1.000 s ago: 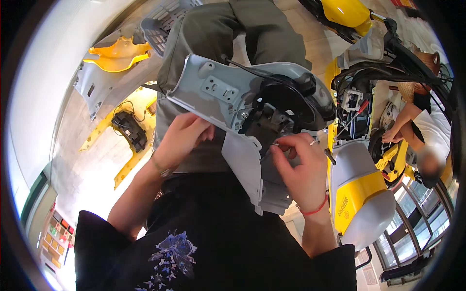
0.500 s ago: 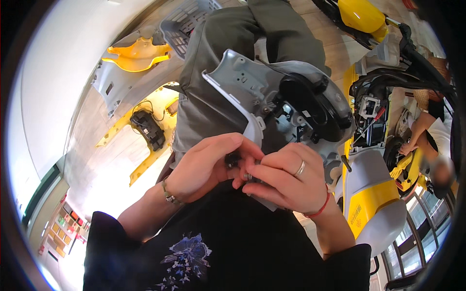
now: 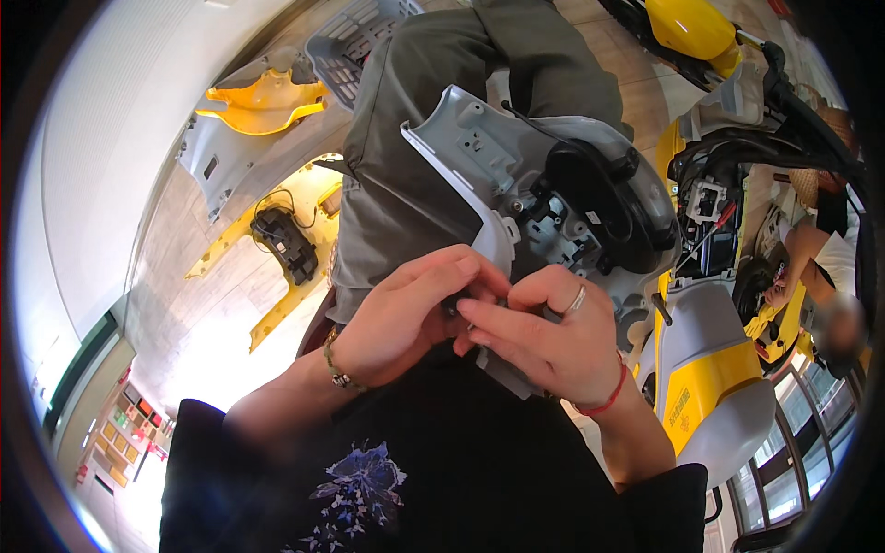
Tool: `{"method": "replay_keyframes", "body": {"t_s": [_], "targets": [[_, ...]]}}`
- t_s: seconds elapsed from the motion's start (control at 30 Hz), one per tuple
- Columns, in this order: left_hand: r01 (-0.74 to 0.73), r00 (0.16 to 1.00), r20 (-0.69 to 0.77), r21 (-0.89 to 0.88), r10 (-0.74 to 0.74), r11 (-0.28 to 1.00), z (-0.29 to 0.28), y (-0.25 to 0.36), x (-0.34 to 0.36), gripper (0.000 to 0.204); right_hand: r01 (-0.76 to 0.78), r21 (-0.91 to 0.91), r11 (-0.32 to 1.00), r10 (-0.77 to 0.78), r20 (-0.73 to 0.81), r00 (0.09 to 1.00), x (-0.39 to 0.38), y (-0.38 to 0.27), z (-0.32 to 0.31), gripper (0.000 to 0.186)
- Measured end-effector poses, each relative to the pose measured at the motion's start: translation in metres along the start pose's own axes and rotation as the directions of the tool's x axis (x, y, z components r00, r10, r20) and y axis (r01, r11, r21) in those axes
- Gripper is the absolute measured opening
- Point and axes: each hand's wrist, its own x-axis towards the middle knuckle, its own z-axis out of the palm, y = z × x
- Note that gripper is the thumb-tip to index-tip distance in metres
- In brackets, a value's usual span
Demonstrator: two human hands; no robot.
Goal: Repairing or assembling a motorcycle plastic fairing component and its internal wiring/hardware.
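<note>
My left hand and my right hand meet in front of my chest, fingers curled together. Between the fingertips is something small and dark, mostly hidden, so its kind does not show. A flat grey piece sticks out below my right fingers. Just beyond my hands, a grey plastic scooter body panel lies across my lap, its inner side up. Fixed in it are a black oval part and a metal bracket with black fittings.
On the floor to the left lie a yellow curved cover, a grey panel and a yellow frame-like panel with a black box on it. A grey basket stands beyond. At right is a partly stripped yellow scooter; another person works behind it.
My right fingers have shifted, with the index finger more bent and the fingertips closer to the left hand. The grey panel sits slightly farther right in the picture.
</note>
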Motion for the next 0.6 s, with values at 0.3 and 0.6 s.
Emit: {"method": "replay_keyframes", "body": {"t_s": [0.3, 0.6], "targets": [[-0.039, 0.999, 0.003, -0.064, 0.039, 0.997, -0.011, -0.014, 0.002, 0.030, -0.079, 0.034, 0.996, 0.081, -0.065, 0.995, -0.008, -0.004, 0.000, 0.030], [-0.157, 0.961, -0.195, 0.197, 0.196, 0.968, -0.061, -0.033, 0.062, 0.019, 0.054, 0.045, 0.998, -0.054, 0.002, 0.999, -0.020, -0.008, 0.007, 0.029]]}}
